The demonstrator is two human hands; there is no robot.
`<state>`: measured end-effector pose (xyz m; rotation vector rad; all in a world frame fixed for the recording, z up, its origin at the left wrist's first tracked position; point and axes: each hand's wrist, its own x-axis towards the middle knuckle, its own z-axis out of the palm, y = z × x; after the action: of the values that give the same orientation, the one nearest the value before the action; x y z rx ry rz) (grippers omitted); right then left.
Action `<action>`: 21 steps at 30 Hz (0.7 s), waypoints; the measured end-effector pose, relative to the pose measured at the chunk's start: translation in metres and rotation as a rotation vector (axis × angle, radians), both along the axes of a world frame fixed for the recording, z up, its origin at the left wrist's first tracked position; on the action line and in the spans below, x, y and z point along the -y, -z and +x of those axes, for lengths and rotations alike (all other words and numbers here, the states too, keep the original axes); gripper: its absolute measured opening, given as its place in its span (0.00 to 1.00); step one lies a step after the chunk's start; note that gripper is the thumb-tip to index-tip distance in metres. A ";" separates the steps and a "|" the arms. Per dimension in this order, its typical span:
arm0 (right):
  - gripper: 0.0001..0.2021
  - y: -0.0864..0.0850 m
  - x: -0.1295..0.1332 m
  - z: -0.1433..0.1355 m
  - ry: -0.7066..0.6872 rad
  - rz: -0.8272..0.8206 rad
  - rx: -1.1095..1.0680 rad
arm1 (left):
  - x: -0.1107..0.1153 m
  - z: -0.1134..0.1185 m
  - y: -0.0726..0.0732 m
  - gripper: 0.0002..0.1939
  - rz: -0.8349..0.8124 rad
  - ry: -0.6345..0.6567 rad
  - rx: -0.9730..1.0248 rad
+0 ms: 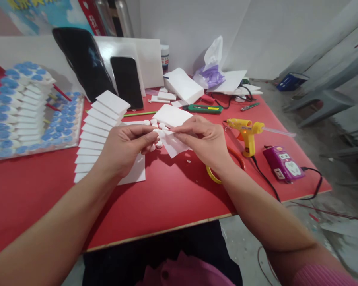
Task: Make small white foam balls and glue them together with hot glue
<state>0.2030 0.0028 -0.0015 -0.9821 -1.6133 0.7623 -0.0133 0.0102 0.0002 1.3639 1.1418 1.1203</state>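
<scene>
Between my two hands a thin white paper piece is stretched above the red table. My left hand pinches its left end between thumb and forefinger. The right end is pinched by my right hand. Just behind and below the paper lie several small white balls. To the left of my left hand, white strips are fanned out like steps, beside a flat white sheet. A white foam block lies behind my hands.
A yellow glue gun, a purple power socket and scissors are on the right. A green cutter lies behind. A blue-and-white model stands left, near two dark phones. The table's front edge is close.
</scene>
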 end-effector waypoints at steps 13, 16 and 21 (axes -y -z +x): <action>0.22 -0.016 -0.010 0.008 -0.342 -0.804 -0.429 | 0.007 -0.004 -0.015 0.06 0.225 0.065 -0.174; 0.19 -0.015 -0.009 0.003 -0.551 -1.088 -0.539 | 0.008 -0.004 -0.014 0.06 0.332 0.092 -0.243; 0.12 -0.015 0.000 -0.004 -0.802 -1.126 -0.634 | 0.008 -0.004 -0.011 0.06 0.424 0.145 -0.289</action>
<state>0.1990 0.0027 0.0132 -0.6232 -0.8840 2.4075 -0.0172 0.0025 0.0116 1.9575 1.0175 1.1236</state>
